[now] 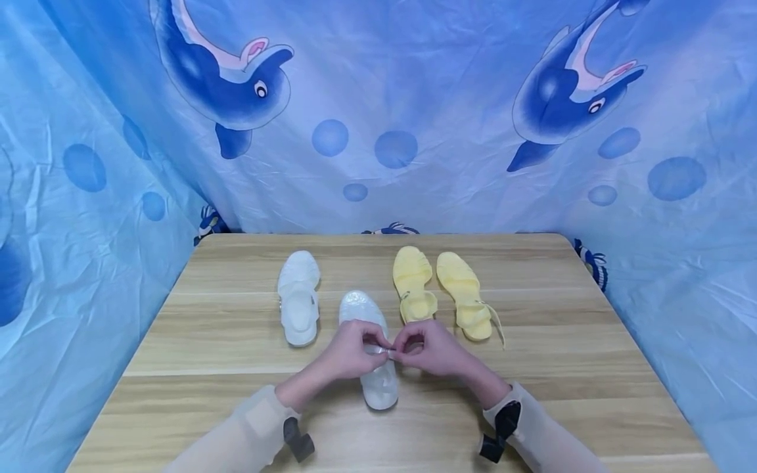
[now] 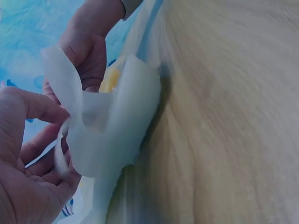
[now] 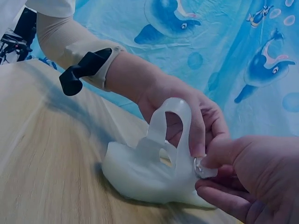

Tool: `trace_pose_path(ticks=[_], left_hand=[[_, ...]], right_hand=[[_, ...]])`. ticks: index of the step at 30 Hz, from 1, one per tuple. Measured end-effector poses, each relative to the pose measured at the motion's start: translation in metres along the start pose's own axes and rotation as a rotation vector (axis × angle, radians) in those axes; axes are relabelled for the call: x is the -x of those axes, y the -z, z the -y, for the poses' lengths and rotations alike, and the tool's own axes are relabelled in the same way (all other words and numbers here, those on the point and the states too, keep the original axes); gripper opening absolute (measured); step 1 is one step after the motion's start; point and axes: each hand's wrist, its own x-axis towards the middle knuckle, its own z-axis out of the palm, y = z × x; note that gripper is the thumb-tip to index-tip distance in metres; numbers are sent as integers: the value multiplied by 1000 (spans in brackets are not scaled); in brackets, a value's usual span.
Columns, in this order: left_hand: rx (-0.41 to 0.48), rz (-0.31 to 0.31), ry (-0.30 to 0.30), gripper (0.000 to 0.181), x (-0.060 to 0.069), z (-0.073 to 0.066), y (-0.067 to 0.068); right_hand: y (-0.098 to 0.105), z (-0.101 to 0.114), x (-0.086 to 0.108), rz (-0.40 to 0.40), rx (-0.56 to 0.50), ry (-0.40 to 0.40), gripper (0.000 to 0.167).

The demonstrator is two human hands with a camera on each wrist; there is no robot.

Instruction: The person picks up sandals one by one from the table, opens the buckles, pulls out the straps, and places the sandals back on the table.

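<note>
A white jelly sandal [image 1: 378, 387] lies on the wooden table, its toe pointing away from me. My left hand [image 1: 351, 348] pinches its ankle strap [image 2: 63, 74] from the left side. From the right, my right hand [image 1: 434, 348] pinches the strap's end by a small silvery buckle [image 3: 200, 168]. The fingertips of both hands nearly meet over the sandal's right edge. In the right wrist view the strap [image 3: 180, 112] arches up above the heel [image 3: 121, 163]. Fingers partly hide the buckle, so I cannot tell whether the strap is through it.
A second white sandal [image 1: 299, 315] lies at the left. Two yellow sandals [image 1: 412, 269] [image 1: 458, 276] lie beyond my right hand, the right one with its strap [image 1: 499, 325] hanging loose. A blue dolphin-print curtain [image 1: 367, 79] surrounds the table [image 1: 236, 407].
</note>
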Motion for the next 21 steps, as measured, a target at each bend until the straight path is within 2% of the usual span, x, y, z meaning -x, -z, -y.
trace_pose_path(ticks=[5, 13, 21], left_hand=[[15, -9, 3, 10, 1, 3, -1], [23, 8, 11, 9, 3, 2, 0], [2, 0, -5, 9, 2, 2, -1]], right_hand=[[0, -1, -1, 15, 2, -6, 4], [1, 3, -1, -1, 29, -61, 8], [4, 4, -1, 23, 17, -36, 7]])
